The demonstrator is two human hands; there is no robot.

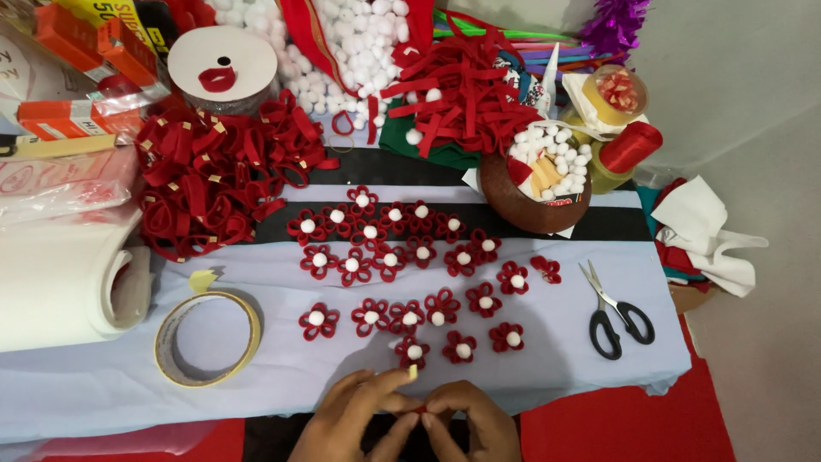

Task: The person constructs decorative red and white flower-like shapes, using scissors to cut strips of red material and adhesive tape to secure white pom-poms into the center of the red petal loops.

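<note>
At the near edge of the surface, the left hand and the right hand meet fingertip to fingertip, both pinched together on a small red piece that is mostly hidden between them; a tiny pale tab sticks up from the left fingers. Just beyond the hands lie many red felt flowers, each with a white pom-pom at its middle, spread in loose rows. A roll of tape lies to the left of them, and black-handled scissors to the right. Farther back sits a heap of red loops, a brown bowl of white pom-poms, and a tangle of red strips.
</note>
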